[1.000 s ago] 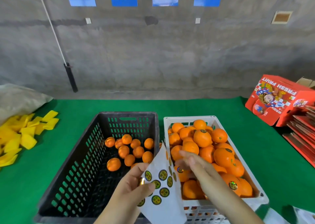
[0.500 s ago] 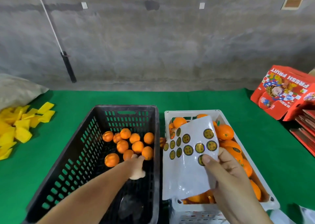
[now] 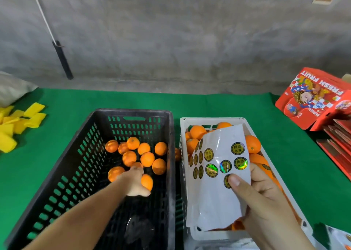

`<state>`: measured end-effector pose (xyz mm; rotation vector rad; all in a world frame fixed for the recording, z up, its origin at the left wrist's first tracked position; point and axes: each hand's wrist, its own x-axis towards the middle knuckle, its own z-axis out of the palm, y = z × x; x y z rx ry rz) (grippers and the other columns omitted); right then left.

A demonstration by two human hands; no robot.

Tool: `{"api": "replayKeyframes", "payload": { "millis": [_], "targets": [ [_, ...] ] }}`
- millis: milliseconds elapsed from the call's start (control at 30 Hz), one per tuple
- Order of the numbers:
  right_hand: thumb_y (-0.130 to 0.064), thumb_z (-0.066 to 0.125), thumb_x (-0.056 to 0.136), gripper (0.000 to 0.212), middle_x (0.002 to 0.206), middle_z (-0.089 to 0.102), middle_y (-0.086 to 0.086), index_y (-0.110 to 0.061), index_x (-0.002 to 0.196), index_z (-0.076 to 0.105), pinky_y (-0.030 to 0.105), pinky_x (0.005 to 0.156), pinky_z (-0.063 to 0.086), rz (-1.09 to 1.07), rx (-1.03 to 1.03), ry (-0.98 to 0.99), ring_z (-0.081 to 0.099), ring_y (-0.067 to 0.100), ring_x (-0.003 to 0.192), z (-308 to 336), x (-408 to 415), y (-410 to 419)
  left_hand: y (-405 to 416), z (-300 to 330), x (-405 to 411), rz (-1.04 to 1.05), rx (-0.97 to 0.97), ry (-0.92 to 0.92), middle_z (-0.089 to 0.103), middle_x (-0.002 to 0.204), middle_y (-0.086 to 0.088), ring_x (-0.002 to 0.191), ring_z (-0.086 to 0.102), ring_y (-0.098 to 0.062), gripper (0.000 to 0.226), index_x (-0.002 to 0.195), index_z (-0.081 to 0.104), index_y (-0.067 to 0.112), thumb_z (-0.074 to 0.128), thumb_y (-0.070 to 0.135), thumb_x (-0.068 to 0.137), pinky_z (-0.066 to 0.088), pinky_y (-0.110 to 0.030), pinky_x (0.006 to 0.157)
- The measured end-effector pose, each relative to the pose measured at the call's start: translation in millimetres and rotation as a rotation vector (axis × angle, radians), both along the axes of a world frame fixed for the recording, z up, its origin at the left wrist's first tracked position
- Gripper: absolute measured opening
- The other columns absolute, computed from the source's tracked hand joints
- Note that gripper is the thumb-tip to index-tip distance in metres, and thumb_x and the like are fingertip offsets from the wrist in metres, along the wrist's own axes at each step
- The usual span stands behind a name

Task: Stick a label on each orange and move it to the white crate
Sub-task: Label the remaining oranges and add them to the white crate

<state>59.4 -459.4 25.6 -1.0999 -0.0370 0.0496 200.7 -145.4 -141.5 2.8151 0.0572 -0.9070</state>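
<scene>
Head view | black crate [image 3: 81, 160]: roughly 11 oranges | left hand [image 3: 135, 181] fingers curl round one orange [image 3: 147, 181] | right hand [image 3: 266, 198] fingers pinch label sheet [image 3: 214, 198]

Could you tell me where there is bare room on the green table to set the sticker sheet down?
Bare cloth lies behind the black crate and white crate, toward the wall, and between the white crate and the red boxes. The yellow pieces crowd the left edge; the crates stand close together.

A rough grey concrete wall [image 3: 190, 40] rises behind the green-covered tabletop [image 3: 209, 105]; a black-handled pole [image 3: 62, 59] leans against the wall at left.
</scene>
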Motion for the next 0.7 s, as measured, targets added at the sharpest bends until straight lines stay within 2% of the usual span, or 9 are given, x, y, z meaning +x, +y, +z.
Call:
{"api": "replayKeyframes", "payload": {
  "millis": [100,233,300,333,400,467,567,633,700],
  "targets": [
    [-0.018,0.080,0.074,0.046,0.124,0.073,0.025,-0.013,0.120,0.076,0.045,0.083,0.063,0.009,0.001,0.030,0.072,0.044,0.113,-1.5,-7.8,7.5,2.3,58.8,-34.1,0.323,-0.660,-0.030,0.062,0.124,0.003,0.113,0.060,-0.019,0.084,0.123,0.059,0.021,0.077,0.075,0.061,0.048,-0.050,0.096],
    [-0.019,0.080,0.074,0.049,0.126,0.072,0.025,-0.016,0.122,0.076,0.047,0.087,0.062,0.021,0.025,0.027,0.070,0.044,0.117,-5.6,-22.1,19.3,-5.8,117.3,-114.7,0.583,-1.619,0.156,0.061,0.147,0.012,0.136,0.055,-0.012,0.103,0.148,0.046,0.038,0.078,0.084,0.061,0.032,-0.045,0.109],
    [-0.018,0.080,0.075,0.051,0.130,0.071,0.023,-0.018,0.126,0.075,0.047,0.090,0.061,0.036,0.037,0.026,0.069,0.042,0.120,-5.5,-28.6,25.4,-25.3,133.0,-141.3,0.273,-1.903,0.242,0.048,0.159,-0.002,0.146,0.044,-0.017,0.086,0.158,0.035,0.021,0.074,0.057,0.090,0.014,-0.052,0.118],
    [-0.017,0.079,0.075,0.051,0.130,0.071,0.023,-0.017,0.126,0.075,0.047,0.089,0.061,0.042,0.046,0.033,0.069,0.043,0.120,-5.9,-32.0,27.0,-32.6,142.6,-147.4,0.166,-1.984,-0.078,0.040,0.162,-0.014,0.151,0.036,-0.026,0.066,0.159,0.031,0.007,0.061,0.033,0.105,0.006,-0.051,0.121],
    [-0.016,0.080,0.074,0.052,0.128,0.071,0.024,-0.016,0.125,0.075,0.046,0.086,0.062,0.039,0.069,0.058,0.069,0.044,0.118,-7.0,-39.2,27.2,-47.5,166.4,-162.8,0.144,-2.212,-0.171,0.034,0.159,-0.033,0.151,0.033,-0.038,0.047,0.154,0.028,-0.010,0.037,0.004,0.111,0.015,-0.046,0.124],
    [-0.015,0.083,0.072,0.054,0.128,0.071,0.025,-0.015,0.125,0.075,0.045,0.085,0.062,0.033,0.106,0.060,0.070,0.044,0.117,-5.4,-47.6,23.7,-58.7,168.0,-173.7,0.328,-2.175,-0.046,0.051,0.137,-0.045,0.133,0.058,-0.038,0.068,0.152,0.036,-0.002,0.070,-0.003,0.094,0.042,-0.037,0.112],
    [-0.013,0.085,0.080,0.044,0.125,0.074,0.019,-0.025,0.120,0.075,0.044,0.084,0.063,-0.006,-0.037,0.008,0.071,0.042,0.114,-1.1,-60.0,19.8,-68.5,153.7,-179.0,0.499,-2.146,-0.089,0.072,0.094,-0.016,0.088,0.073,-0.025,0.076,0.109,0.070,0.020,0.107,0.010,0.043,0.059,-0.026,0.076],
    [-0.018,0.086,0.079,0.050,0.133,0.067,0.006,-0.036,0.120,0.064,0.043,0.093,0.057,-0.223,-0.439,-0.030,0.067,0.030,0.118,-3.3,-68.3,18.2,-64.3,146.8,-198.6,0.521,-1.733,-0.186,0.061,0.086,-0.013,0.082,0.069,-0.008,0.056,0.103,0.059,0.017,0.097,0.008,0.062,0.045,-0.010,0.072],
    [-0.028,0.085,0.085,0.056,0.138,0.048,-0.002,-0.035,0.131,0.054,0.037,0.107,0.038,-0.551,-0.939,-0.295,0.050,0.017,0.126,-0.3,-78.0,16.5,-65.5,137.8,-214.3,0.301,-1.500,-0.339,0.069,0.091,-0.013,0.075,0.071,-0.003,0.078,0.106,0.056,0.012,0.104,0.026,0.046,0.048,-0.016,0.078]
  ]
}}
